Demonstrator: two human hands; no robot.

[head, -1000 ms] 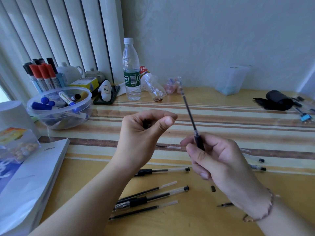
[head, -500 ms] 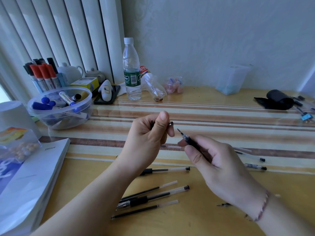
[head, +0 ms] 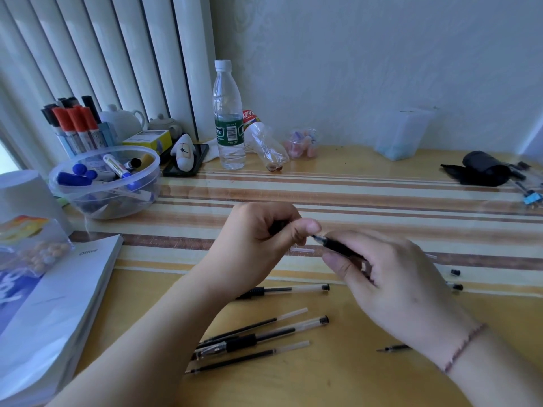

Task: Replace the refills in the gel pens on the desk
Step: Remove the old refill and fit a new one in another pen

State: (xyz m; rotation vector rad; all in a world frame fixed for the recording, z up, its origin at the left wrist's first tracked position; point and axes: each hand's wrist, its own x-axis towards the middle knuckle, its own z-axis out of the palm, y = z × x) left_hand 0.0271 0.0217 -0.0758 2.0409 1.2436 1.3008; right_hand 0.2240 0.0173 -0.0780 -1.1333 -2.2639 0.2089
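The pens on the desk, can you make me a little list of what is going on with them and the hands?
right hand: grips a gel pen, tip toward the left hand
left hand: pinches a small dark part, too hidden to name
pens and refills: lying loose on the desk below the hands
water bottle: upright at the back
plastic bowl: holds markers, far left

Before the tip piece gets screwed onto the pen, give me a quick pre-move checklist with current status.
1. Right hand grips the black-gripped gel pen: ok.
2. Refill point sticks out of the pen's front end: ok.
3. Left hand pinches a small dark piece: ok; whether it is the tip cone: cannot tell.
4. Piece lined up with the point: cannot tell, thumb hides it.
5. Spare refills on the yellow desk: ok.
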